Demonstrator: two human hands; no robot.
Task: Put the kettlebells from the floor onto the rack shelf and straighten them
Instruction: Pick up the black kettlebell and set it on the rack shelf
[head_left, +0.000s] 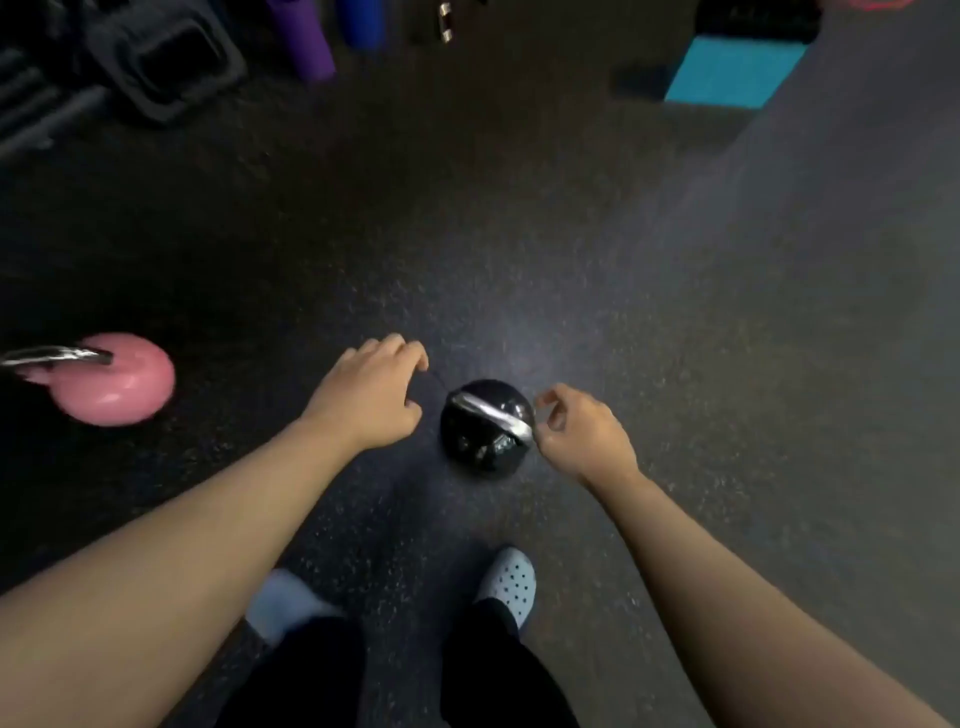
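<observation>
Both forearms extend down to the black kettlebell standing on the floor, left hand and right hand loosely curled and empty beside it; grip the chrome handle centrally, then lift vertically.

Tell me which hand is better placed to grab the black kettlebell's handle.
Probably the right hand: its fingers are at the end of the black kettlebell's handle. The left hand is beside the ball, slightly farther.

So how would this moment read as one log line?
phase: reaching | target: black kettlebell on floor | left hand open | right hand open, at handle | pink kettlebell waiting
</observation>
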